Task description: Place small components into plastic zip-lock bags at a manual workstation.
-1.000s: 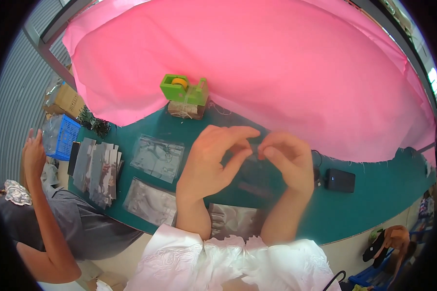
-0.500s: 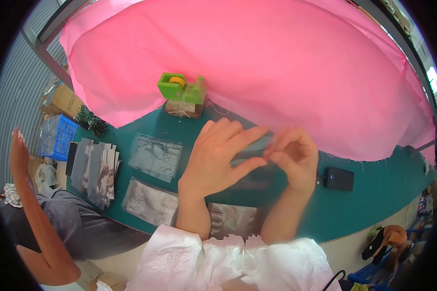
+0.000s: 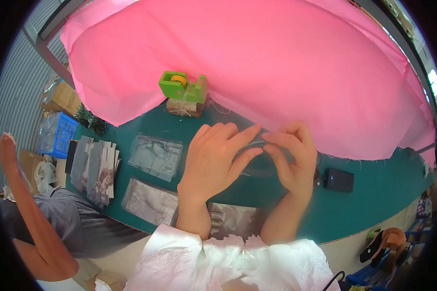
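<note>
Clear plastic film (image 3: 251,144) is between our two hands, above the green surface (image 3: 369,213). On our left hand (image 3: 211,157) the thumb and forefinger stand apart around the film; on our right hand (image 3: 294,155) they curve toward its near edge, tips just apart. We cannot tell which fingertips actually pinch it, since the film is nearly invisible.

Around us lie flat transparent pouches: an upper stack (image 3: 155,157) and a lower stack (image 3: 149,201) beside our left forearm, both with greyish contents too blurred to name. A silvery packet (image 3: 234,219) lies between our wrists. Farther left we see a row of grey strips (image 3: 99,169), and beyond it a blue plastic basket (image 3: 68,138) containing crumpled clear plastic. A cardboard box (image 3: 67,98) sits behind the basket. Past our hands, the green tape dispenser (image 3: 195,92) holds a yellow roll (image 3: 178,79) and rests on a brownish block (image 3: 184,108).
</note>
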The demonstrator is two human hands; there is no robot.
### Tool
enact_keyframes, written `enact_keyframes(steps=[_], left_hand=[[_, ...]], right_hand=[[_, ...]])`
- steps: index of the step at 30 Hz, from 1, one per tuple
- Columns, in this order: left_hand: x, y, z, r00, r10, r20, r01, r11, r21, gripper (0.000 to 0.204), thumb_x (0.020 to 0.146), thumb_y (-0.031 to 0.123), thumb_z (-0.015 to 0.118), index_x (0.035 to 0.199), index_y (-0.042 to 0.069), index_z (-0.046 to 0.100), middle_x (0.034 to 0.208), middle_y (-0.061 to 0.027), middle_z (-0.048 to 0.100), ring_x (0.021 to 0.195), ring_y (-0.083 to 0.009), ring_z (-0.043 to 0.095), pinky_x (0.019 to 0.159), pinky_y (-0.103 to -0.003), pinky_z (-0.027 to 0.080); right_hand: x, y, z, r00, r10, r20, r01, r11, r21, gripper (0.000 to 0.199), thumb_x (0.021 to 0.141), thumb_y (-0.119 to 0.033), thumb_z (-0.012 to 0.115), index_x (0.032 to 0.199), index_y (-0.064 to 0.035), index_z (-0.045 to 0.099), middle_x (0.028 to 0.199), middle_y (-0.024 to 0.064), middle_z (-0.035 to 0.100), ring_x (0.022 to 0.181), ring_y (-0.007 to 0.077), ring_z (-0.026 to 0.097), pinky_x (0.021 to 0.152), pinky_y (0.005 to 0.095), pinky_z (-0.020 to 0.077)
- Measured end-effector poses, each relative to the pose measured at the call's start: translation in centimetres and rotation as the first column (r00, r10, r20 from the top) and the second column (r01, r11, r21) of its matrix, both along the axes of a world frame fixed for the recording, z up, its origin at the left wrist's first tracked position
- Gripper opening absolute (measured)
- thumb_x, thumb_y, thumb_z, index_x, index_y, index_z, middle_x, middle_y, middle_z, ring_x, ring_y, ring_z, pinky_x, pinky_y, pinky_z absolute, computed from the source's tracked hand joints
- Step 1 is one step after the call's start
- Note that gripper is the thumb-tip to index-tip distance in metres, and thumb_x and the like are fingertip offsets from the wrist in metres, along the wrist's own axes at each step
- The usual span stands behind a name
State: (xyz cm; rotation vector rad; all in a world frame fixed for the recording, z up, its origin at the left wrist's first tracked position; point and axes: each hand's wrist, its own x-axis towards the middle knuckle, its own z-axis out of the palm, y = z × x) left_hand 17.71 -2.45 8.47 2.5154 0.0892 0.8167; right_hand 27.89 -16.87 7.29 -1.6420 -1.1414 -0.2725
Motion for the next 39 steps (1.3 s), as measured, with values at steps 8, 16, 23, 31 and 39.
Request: enact_keyframes(steps=[8,16,23,31,39], left_hand=[[0.4,0.5,-1.3,0.991,-0.128,-0.034,0.127,0.992,-0.025,0.024,0.080,0.021,0.069,0.101,0.011,0.070,0.069,-0.0024,0.057,0.065,-0.0216,0.052,0.063,-0.034,0.037],[0.1,1.1,-1.0,0.977,-0.195,-0.086,0.184,0.976,-0.116,0.020,0.081,0.021,0.069,0.097,0.009,0.071,0.069,-0.0041,0.060,0.067,-0.0222,0.055,0.064,-0.035,0.040],[-0.2,1.6,-1.2,0.977,-0.196,-0.088,0.181,0.972,-0.150,0.021,0.081,0.021,0.068,0.099,0.009,0.071,0.070,-0.0043,0.062,0.068,-0.0225,0.056,0.065,-0.036,0.040],[-0.5,1.7,-0.9,0.972,-0.211,-0.099,0.191,0.964,-0.185,0.020,0.081,0.018,0.068,0.099,0.009,0.072,0.073,-0.0043,0.065,0.072,-0.0218,0.058,0.068,-0.036,0.043],[-0.9,2.1,-0.9,0.976,-0.214,-0.041,0.201,0.957,-0.210,0.019,0.080,0.019,0.069,0.096,0.007,0.072,0.078,-0.0062,0.067,0.078,-0.0238,0.060,0.072,-0.036,0.045]], right_hand=[[0.1,0.4,-0.6,1.000,-0.023,0.010,0.023,1.000,0.006,0.010,0.074,-0.001,0.070,0.082,-0.0025,0.064,0.090,0.0075,0.045,0.076,0.0181,0.048,0.066,0.0290,0.0404],[0.3,0.2,-0.3,0.996,-0.012,-0.088,0.009,0.999,-0.032,0.009,0.077,-0.007,0.069,0.080,-0.0026,0.062,0.091,0.0073,0.044,0.080,0.0191,0.048,0.071,0.0299,0.0397],[0.6,0.0,-0.2,0.993,0.039,-0.115,-0.045,0.998,-0.053,0.010,0.079,-0.009,0.069,0.080,-0.0020,0.061,0.091,0.0081,0.045,0.081,0.0199,0.049,0.073,0.0303,0.0400],[1.0,-0.9,-0.3,0.994,0.004,-0.112,-0.011,0.998,-0.055,0.012,0.078,-0.010,0.069,0.079,-0.0017,0.061,0.092,0.0079,0.044,0.081,0.0191,0.048,0.073,0.0294,0.0392],[1.0,-1.3,-0.8,0.985,0.016,-0.173,-0.012,1.000,0.025,0.009,0.081,-0.007,0.067,0.081,-0.0009,0.061,0.096,0.0075,0.043,0.083,0.0171,0.047,0.075,0.0280,0.0402]])
